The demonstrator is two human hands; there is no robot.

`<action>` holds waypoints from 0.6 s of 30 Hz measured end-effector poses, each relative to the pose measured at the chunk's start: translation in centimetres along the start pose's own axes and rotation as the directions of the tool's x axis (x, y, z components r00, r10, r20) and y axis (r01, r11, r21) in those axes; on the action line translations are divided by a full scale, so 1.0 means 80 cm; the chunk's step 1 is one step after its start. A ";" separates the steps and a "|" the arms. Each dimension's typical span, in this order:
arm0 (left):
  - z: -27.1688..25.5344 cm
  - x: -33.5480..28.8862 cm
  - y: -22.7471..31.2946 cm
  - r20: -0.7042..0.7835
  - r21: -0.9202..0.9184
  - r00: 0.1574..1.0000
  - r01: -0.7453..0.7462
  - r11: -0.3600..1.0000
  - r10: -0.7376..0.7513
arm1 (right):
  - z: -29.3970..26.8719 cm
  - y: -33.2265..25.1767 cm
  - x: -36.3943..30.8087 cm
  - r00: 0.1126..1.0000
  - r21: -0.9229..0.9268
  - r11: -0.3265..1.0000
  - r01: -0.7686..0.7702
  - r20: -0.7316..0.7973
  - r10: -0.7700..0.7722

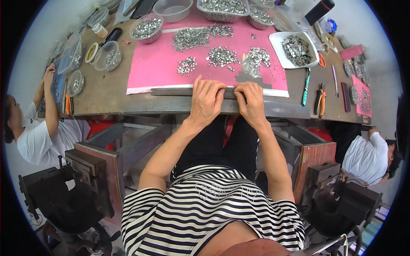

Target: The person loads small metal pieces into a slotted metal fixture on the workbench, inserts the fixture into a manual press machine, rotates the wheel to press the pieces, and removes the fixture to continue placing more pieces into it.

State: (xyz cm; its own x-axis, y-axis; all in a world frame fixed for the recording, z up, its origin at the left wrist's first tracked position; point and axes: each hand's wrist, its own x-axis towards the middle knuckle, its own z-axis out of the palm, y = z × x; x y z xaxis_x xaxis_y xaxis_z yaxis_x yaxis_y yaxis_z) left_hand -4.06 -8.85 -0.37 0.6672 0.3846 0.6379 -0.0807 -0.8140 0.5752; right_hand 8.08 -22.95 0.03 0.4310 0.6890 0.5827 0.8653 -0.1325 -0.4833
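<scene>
Both my hands are at the near edge of the pink mat, over a long dark metal bar lying along the table edge. My left hand is closed, thumb and index finger brought together above the bar. Close beside it, my right hand is also closed, its thumb under bent fingers. Whatever sits between the fingertips is too small or hidden to make out. Beyond the hands lie loose piles of small shiny metal pieces: a middle pile, a smaller left pile and a right pile.
A larger heap lies farther back. A white tray of metal parts stands right, near a teal-handled tool and orange-handled pliers. Left are a tub and tape roll. Co-workers sit at left and right.
</scene>
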 end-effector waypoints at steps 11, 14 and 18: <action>0.024 0.010 0.014 0.044 0.181 0.999 0.002 0.983 -0.010 | -0.011 0.007 -0.002 0.982 0.150 0.971 -0.185 -0.017 0.189; 0.026 0.007 0.015 0.052 0.211 0.998 0.022 0.977 -0.034 | -0.009 0.005 -0.002 0.990 0.073 0.988 -0.138 -0.034 0.140; 0.002 0.007 0.008 -0.012 0.154 1.000 0.023 0.988 -0.022 | -0.011 0.003 -0.006 0.983 0.118 0.978 -0.170 -0.050 0.176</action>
State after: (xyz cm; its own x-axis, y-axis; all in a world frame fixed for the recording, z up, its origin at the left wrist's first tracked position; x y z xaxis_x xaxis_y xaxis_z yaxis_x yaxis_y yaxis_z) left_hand -3.58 -9.25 0.30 0.6597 0.4074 0.6315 0.0499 -0.8622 0.5041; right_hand 8.31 -23.95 0.23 0.5892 0.6181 0.5204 0.7435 -0.1625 -0.6487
